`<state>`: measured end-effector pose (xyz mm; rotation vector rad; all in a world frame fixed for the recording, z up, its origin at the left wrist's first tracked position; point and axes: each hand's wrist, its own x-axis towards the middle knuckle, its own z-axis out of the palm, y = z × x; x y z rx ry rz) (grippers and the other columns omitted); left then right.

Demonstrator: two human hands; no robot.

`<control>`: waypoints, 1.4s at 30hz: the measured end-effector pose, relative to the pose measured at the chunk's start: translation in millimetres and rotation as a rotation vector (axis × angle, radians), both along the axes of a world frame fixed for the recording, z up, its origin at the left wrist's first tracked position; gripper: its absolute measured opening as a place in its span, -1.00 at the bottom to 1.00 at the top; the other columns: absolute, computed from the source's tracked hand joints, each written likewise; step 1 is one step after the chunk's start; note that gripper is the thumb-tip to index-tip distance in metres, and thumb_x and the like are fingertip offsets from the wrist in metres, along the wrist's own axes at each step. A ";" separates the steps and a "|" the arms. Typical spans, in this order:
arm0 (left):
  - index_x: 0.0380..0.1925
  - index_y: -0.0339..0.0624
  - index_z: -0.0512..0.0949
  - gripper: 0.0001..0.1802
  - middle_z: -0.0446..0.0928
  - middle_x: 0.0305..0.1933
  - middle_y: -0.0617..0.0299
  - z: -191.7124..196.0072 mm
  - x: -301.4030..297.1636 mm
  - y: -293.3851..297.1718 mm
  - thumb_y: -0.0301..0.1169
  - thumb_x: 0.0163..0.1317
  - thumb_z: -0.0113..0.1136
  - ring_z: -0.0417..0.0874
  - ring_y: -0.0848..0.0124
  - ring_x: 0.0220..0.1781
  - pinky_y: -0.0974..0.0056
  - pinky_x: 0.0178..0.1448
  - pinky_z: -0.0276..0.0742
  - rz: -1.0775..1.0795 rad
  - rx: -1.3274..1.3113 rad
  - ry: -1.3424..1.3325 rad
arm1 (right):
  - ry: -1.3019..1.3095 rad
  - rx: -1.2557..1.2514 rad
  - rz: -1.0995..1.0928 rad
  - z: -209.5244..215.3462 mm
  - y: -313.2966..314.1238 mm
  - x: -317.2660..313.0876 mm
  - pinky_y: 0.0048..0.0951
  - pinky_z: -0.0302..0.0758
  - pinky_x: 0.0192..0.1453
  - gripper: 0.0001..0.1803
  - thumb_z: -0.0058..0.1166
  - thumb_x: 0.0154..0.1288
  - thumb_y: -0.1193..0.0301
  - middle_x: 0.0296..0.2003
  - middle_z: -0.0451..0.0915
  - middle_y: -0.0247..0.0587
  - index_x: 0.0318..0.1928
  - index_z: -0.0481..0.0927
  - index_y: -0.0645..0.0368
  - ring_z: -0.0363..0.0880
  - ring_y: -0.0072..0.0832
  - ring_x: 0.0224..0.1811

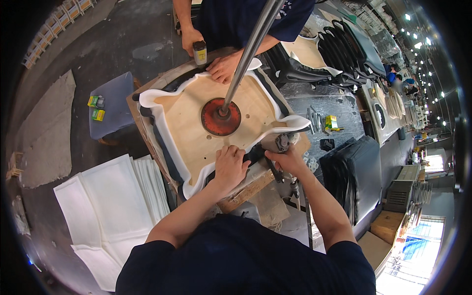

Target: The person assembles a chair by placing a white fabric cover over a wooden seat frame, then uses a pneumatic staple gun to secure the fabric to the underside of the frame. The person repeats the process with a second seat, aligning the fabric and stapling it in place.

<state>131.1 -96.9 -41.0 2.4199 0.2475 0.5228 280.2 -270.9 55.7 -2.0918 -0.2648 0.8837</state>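
Prob. stapling step: my R hand [290, 159] grips staple gun [272, 142] by ply panel [183, 123], which sits under red clamp disc [210, 122]. L hand [229, 166] on near edge; can't tell if pinching. Next needs black cover [255, 153] taut, I'd say.

disc [210, 118]: red | panel [184, 125]: pale tan | padding [150, 99]: white | cover [172, 165]: black

We see two yellow-and-green boxes [98, 115] by the left edge of a bluish stool [114, 108]; a yellow box [331, 122] between the side edges of a plastic-covered table [307, 101]; a grey sheet [46, 137] on the floor [118, 42].
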 end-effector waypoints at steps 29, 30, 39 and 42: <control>-0.36 -0.07 0.76 -0.85 0.56 -0.06 0.21 -10.6 35.0 2.3 -0.26 0.28 0.42 0.48 0.11 0.13 -0.04 0.17 0.29 0.039 -0.198 0.114 | 0.191 -0.097 0.055 -3.7 3.5 6.6 -0.44 0.48 -0.50 -0.69 0.53 0.42 0.31 -0.44 0.68 -0.35 -0.02 0.74 0.23 0.57 -0.58 -0.57; -0.36 -0.07 0.76 -0.85 0.55 -0.06 0.21 -10.7 34.4 2.2 -0.27 0.28 0.42 0.47 0.11 0.13 -0.04 0.17 0.29 0.037 -0.197 0.116 | 0.177 -0.112 0.073 -3.2 4.7 6.4 -0.44 0.48 -0.49 -0.66 0.54 0.42 0.29 -0.43 0.68 -0.36 0.01 0.75 0.24 0.56 -0.60 -0.57; -0.35 -0.06 0.71 -0.90 0.51 -0.05 0.22 -13.3 36.4 2.6 -0.32 0.27 0.41 0.47 0.13 0.13 -0.02 0.16 0.29 0.036 -0.201 0.112 | 0.151 -0.167 0.106 5.7 15.5 6.9 -0.47 0.46 -0.51 -0.62 0.52 0.43 0.29 -0.41 0.69 -0.37 0.06 0.74 0.29 0.55 -0.63 -0.57; -0.36 -0.07 0.70 -0.90 0.50 -0.05 0.22 -14.4 37.1 0.9 -0.33 0.26 0.41 0.47 0.13 0.12 -0.01 0.16 0.29 0.055 -0.187 0.099 | 0.149 -0.188 0.119 5.5 16.1 5.6 -0.48 0.45 -0.52 -0.60 0.52 0.43 0.28 -0.40 0.71 -0.37 0.09 0.76 0.29 0.52 -0.65 -0.59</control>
